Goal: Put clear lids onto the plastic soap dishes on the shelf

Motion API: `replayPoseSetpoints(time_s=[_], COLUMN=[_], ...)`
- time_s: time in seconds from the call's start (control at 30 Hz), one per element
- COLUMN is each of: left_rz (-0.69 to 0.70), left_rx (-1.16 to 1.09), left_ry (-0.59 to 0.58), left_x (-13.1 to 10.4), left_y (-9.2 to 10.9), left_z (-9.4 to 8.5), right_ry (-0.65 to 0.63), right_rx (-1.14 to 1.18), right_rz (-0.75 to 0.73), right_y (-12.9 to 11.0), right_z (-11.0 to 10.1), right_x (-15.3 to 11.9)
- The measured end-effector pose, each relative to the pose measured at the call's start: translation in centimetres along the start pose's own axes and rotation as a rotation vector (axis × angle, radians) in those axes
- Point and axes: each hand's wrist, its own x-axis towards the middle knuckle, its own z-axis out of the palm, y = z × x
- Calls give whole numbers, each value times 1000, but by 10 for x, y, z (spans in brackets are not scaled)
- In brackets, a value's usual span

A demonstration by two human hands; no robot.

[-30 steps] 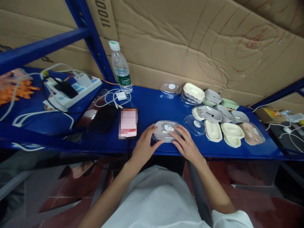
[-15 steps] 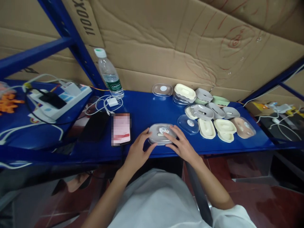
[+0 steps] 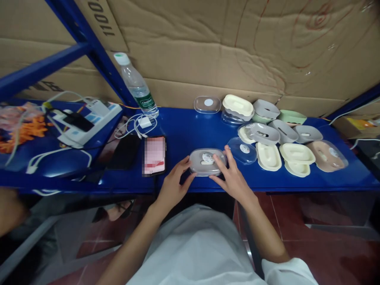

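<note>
Grey oval case (image 3: 208, 162) under a clear lid, lying near the front edge of the blue desk (image 3: 184, 134), straight ahead of the body and framed by both hands. Long axis running left to right, so one short end facing each hand. Left hand (image 3: 173, 187) at the left end, fingers half-curled and spread, thumb and forefinger tips touching the rim. Right hand (image 3: 233, 180) at the right end, fingers loosely extended, tips resting on the lid's right side and top. Neither hand closed around it; more a light two-sided pinch, case seemingly flat on the desk. Both about equally near, right hand reaching slightly further over the top. Through the lid: a round white sticker and a small pale piece inside. Just right of the right fingertips, a separate clear lid (image 3: 244, 149); beyond it a cluster of cream and grey trays (image 3: 282, 148). Left of the case, a phone (image 3: 154, 155), apart from the left hand.
</note>
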Motion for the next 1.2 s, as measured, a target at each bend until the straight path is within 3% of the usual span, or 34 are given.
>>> replayPoseSetpoints(time_s=[0.37,0.47,0.57,0.67,0.83,0.93,1.0,1.2], left_rz=[55,6,-28,-1,63,110,125,128], left_rx=[156,130,146,239,351,388,416,442], left_ry=[-61,-48,-45,-48,3,19,17,23], left_x=[3,1,0,-1,-1,-1,-2,-2], left_y=[13,13,13,15,16,14,13,13], left_z=[-6,-3,-1,0,3,4,5,5], right_ry=[-8,121,316,556,916,886,799,694], right_rx=[81,62,-63,-293,-727,-807,-797,-642], right_rz=[16,38,109,258,574,800,881,808], right_y=[1,4,13,42,124,161,177,214], right_z=[-1,-3,-22,-56,-112,-129,-134,-147], right_x=[2,-5,-27,-72,-176,-217,-225,-206])
